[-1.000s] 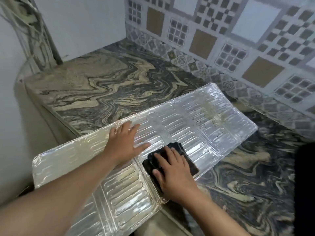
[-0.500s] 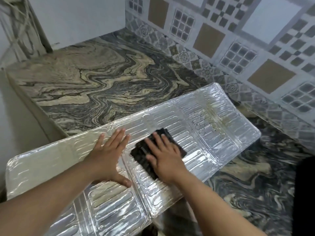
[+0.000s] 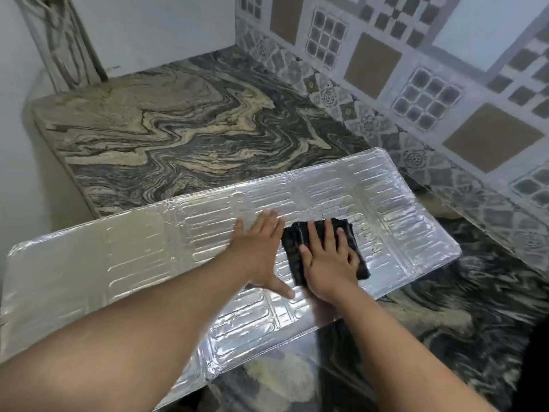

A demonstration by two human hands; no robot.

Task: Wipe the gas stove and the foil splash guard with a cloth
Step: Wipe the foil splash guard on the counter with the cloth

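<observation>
The silver foil splash guard (image 3: 124,257) lies flat across the marble counter, its left part hanging past the counter's front edge. A folded black cloth (image 3: 350,233) sits on the guard's right half. My right hand (image 3: 329,263) presses flat on the cloth with straight, spread fingers. My left hand (image 3: 258,251) rests flat on the foil just left of the cloth, fingers straight, holding the guard down. Brownish stains show on the foil to the right of the cloth. No gas stove is in view.
The swirled grey and beige marble counter (image 3: 178,129) runs back to a white wall at the left. A patterned tile wall (image 3: 416,78) rises along the right. A dark object (image 3: 534,367) sits at the right edge of the view.
My right hand has slid the cloth to the right and farther along the foil. My left hand has followed it rightward, still flat on the guard.
</observation>
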